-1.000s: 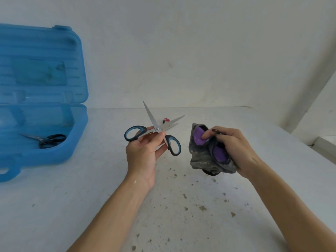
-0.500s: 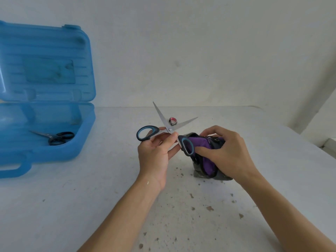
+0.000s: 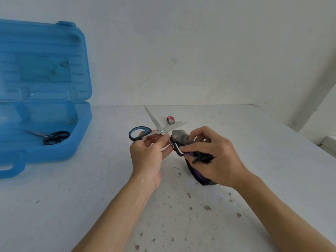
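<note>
While the scissors [image 3: 161, 130] are held over the table [image 3: 263, 146] at centre, the left hand [image 3: 147, 157] is pinched on them at the pivot, blades spread toward 11 and 2 o'clock. The right hand [image 3: 218, 159] is clamped on a cloth [image 3: 180, 136], which is pressed round the 4 o'clock handle loop. The scissors are judged light, stiff and sharp-edged, so they are best gripped at the pivot or loops. The cloth is judged soft and easily bunched. A small ring [image 3: 170, 120] is seen just past the blades at 12 o'clock. An open case [image 3: 80, 135] with a second pair [image 3: 52, 137] is found at 9 o'clock, well apart. No obstruction is noted.
</note>
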{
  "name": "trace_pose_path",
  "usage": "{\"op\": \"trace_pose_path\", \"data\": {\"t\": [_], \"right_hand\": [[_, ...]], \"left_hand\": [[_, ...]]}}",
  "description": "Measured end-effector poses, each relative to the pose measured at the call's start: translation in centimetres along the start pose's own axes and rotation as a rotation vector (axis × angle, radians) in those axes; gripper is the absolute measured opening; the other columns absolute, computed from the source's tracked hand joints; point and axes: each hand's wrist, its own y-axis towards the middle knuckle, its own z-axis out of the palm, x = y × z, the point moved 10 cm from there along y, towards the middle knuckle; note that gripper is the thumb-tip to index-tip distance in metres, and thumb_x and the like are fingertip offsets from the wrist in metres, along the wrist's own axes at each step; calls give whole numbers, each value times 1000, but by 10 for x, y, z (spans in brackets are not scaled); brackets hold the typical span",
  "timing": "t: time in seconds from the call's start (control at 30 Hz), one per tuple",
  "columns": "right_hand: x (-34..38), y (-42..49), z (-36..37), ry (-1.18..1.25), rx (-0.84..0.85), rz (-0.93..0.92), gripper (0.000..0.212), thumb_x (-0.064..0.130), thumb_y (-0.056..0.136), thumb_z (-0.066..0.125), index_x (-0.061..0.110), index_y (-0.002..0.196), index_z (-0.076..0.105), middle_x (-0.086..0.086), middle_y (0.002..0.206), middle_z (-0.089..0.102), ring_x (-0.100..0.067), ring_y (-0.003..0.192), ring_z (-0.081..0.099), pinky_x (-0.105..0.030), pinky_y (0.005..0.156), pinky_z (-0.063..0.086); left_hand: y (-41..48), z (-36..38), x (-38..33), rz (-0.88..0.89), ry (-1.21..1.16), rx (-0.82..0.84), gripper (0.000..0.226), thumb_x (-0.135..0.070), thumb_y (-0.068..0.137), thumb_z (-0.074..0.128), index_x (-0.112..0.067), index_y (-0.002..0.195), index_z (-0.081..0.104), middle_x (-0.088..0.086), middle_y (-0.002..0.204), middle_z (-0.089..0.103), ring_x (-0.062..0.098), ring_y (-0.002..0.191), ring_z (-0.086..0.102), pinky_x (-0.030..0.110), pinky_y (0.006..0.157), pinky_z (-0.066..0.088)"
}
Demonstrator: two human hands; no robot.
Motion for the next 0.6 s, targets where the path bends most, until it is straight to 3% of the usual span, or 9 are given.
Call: {"op": "trace_pose_path", "data": {"t": [0.1, 0.2, 0.33, 0.5, 0.6], "right_hand": [[-1, -2, 0, -54, -35, -2, 27, -2, 74, 85, 12, 98, 83, -4, 104, 61, -7, 79, 55, -8, 72, 45], [5, -2, 8, -80, -20, -15, 23, 2, 82, 78, 11, 103, 81, -6, 107, 59, -15, 76, 59, -24, 66, 51], [4, 3, 18, -80, 72, 35, 28, 9, 81, 67, 13, 104, 81, -3, 107, 57, -10, 71, 52, -27, 60, 50], [7, 0, 15, -189, 20, 17, 26, -4, 78, 76, 8, 101, 79, -11, 110, 60, -22, 74, 58, -35, 57, 53], [1, 0, 21, -148, 94, 53, 30, -3, 77, 77, 12, 103, 80, -8, 111, 59, -16, 73, 56, -31, 60, 53]], "left_hand": [[-5, 3, 1, 9, 24, 5, 7, 5, 89, 72, 5, 96, 70, 14, 94, 75, 16, 74, 77, 27, 68, 63], [-9, 5, -2, 45, 59, 7, 4, 4, 90, 72, 2, 87, 69, 5, 79, 74, 15, 70, 77, 26, 67, 62], [-6, -1, -10, 88, 81, -31, 11, 7, 89, 71, 0, 82, 67, -6, 61, 71, 14, 66, 76, 25, 65, 62], [-10, 5, -8, 90, 78, -15, 6, 5, 90, 70, 2, 86, 69, -4, 65, 74, 20, 72, 78, 25, 66, 62], [-8, 2, -12, 110, 94, -27, 7, 5, 90, 71, 1, 85, 69, -5, 65, 74, 16, 71, 78, 25, 68, 63]]}}
